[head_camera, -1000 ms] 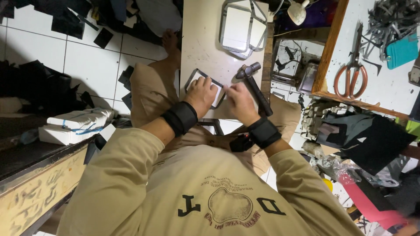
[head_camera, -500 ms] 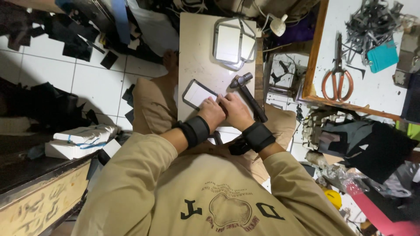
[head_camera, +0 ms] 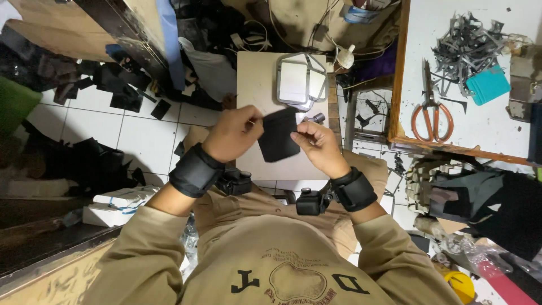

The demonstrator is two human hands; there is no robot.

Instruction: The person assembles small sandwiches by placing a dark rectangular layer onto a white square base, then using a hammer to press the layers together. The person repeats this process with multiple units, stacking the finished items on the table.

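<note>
Above board (head_camera: 257,79), both hands' fingers now pinch lifted black piece (head_camera: 279,135); hammer gone.

A single head-worn camera looks almost straight down from close above. The left hand (head_camera: 234,134) and right hand (head_camera: 320,148) sit mid-frame; beyond the fingertips lies a small board (head_camera: 254,85), and right of the fingers a workbench (head_camera: 485,118) fills the edge.
</note>
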